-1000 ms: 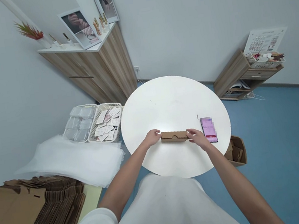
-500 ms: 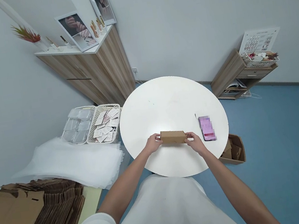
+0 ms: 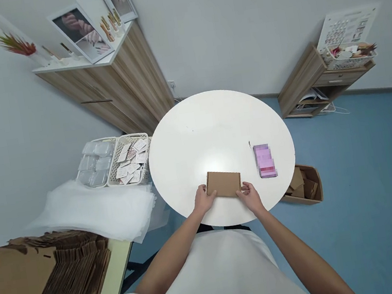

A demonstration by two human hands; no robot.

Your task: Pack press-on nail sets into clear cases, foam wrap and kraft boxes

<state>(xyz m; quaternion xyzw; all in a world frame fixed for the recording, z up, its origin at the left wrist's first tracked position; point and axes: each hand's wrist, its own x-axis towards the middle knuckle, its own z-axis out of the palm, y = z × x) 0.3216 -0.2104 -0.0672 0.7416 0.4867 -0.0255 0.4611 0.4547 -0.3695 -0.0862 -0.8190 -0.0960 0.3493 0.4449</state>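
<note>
A small brown cardboard box (image 3: 223,183), its lid closed, is at the near part of the round white table (image 3: 218,124). My left hand (image 3: 204,199) grips its left end, thumb at the near corner. On the opposite end, my right hand (image 3: 250,197) holds the near right corner between thumb and fingers. The broad top face points up toward me. To the right of the box lies a phone (image 3: 265,161) with a pixelated purple screen, and a small dark object (image 3: 249,144) sits just beyond it.
Left of the table are a basket of cards (image 3: 130,164), a basket of clear packs (image 3: 96,163), white foam sheets (image 3: 98,208) and stacked flat cardboard (image 3: 78,272). An open carton (image 3: 310,186) with cardboard pieces stands on the floor at right. A wooden cabinet (image 3: 127,83) stands behind.
The box has tipped so that its broad face now shows instead of a narrow side. Both hands stay on its ends. The camera view has shifted slightly.
</note>
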